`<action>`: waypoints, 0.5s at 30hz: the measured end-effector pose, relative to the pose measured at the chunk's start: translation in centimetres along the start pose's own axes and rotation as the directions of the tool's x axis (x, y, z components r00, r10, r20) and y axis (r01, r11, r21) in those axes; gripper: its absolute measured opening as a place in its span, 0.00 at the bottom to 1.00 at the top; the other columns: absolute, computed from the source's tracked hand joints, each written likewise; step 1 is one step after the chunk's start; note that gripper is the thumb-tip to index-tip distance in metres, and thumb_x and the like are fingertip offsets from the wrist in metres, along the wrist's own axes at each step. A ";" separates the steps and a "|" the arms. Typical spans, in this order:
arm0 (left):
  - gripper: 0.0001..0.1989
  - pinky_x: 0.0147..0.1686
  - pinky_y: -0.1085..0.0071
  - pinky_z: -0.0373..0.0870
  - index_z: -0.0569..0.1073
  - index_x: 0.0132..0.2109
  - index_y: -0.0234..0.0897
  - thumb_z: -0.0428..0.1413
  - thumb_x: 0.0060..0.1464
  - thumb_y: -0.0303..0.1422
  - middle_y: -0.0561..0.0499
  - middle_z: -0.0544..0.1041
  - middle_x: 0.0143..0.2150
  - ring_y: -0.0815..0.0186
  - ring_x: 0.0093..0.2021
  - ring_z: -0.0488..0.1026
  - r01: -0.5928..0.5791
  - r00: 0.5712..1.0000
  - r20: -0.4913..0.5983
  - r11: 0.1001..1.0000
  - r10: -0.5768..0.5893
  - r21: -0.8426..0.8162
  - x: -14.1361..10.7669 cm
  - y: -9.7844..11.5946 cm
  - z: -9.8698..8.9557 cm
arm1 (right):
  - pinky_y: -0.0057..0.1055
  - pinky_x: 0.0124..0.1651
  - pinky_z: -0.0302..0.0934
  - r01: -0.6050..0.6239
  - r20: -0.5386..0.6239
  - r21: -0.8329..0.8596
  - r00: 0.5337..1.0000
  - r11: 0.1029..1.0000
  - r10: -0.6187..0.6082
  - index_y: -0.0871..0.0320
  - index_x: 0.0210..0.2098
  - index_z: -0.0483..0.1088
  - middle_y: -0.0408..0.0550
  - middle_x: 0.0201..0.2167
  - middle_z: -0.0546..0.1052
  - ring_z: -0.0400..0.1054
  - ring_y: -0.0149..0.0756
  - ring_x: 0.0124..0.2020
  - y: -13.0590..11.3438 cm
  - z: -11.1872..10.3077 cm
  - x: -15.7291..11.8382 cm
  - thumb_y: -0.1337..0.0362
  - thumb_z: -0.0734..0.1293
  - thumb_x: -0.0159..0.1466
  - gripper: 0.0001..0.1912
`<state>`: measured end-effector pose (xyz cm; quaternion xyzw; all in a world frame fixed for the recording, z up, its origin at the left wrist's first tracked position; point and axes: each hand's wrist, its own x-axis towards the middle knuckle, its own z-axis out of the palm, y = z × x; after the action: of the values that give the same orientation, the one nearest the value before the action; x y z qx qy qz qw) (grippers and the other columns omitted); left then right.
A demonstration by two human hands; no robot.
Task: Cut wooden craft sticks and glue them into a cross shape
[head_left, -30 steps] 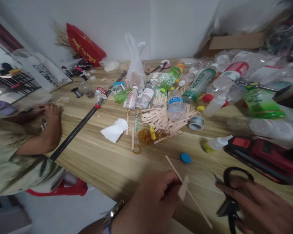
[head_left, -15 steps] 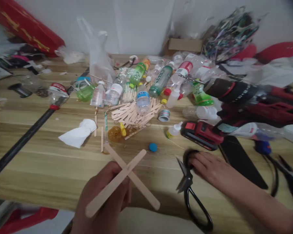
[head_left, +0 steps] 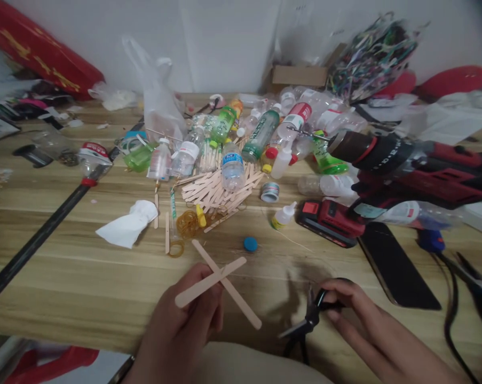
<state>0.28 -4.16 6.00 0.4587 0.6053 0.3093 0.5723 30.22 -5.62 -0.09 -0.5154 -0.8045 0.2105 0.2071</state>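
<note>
My left hand is closed on two crossed popsicle sticks, which form an X above the table edge. Between the thumb and fingers of my right hand is one black handle of a pair of scissors. The scissors hang partly open, blades pointing left, their other handle low and partly hidden. A blue bottle cap lies on the table beyond the sticks. Farther back are a heap of popsicle sticks, a bundle of rubber bands and a small glue bottle.
A red and black cordless drill stands at the right, beside a black phone. Several plastic bottles crowd the back. To the left lie a crumpled tissue and a long black pole.
My right hand has lifted the scissors from the table and turned them, blades now lower left. My left hand has shifted slightly right with the crossed sticks.
</note>
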 end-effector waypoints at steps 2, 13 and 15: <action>0.22 0.18 0.75 0.45 0.63 0.28 0.40 0.52 0.59 0.52 0.59 0.62 0.19 0.73 0.18 0.52 0.005 1.000 -0.011 1.000 -0.006 -0.027 0.1 0.0 0.0 | 0.30 0.39 0.75 -0.040 0.014 -0.001 0.999 0.999 0.040 0.48 0.58 0.55 0.50 0.43 0.80 0.79 0.42 0.42 -0.1 0.9 -0.7 0.61 0.63 0.66 0.22; 0.19 0.21 0.74 0.53 0.63 0.27 0.40 0.45 0.65 0.43 0.58 0.64 0.20 0.71 0.20 0.57 -0.171 0.985 0.046 0.978 0.167 0.117 0.3 -1.1 -0.5 | 0.41 0.44 0.75 -0.254 -0.112 0.237 0.952 0.938 0.286 0.48 0.58 0.51 0.54 0.49 0.72 0.77 0.48 0.44 -0.3 7.7 -3.3 0.57 0.70 0.61 0.31; 0.18 0.23 0.74 0.56 0.63 0.27 0.40 0.45 0.65 0.40 0.57 0.66 0.21 0.70 0.21 0.60 -0.219 0.976 0.061 0.954 0.211 0.205 0.3 -1.0 -0.7 | 0.42 0.43 0.75 -0.269 -0.151 0.283 0.935 0.921 0.320 0.49 0.60 0.49 0.52 0.45 0.70 0.75 0.46 0.42 -0.6 7.3 -2.9 0.56 0.68 0.62 0.32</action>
<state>-0.58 -4.18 5.06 0.5857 0.5699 0.2950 0.4951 26.87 -9.43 -6.17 -0.6177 -0.6590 0.2907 0.3156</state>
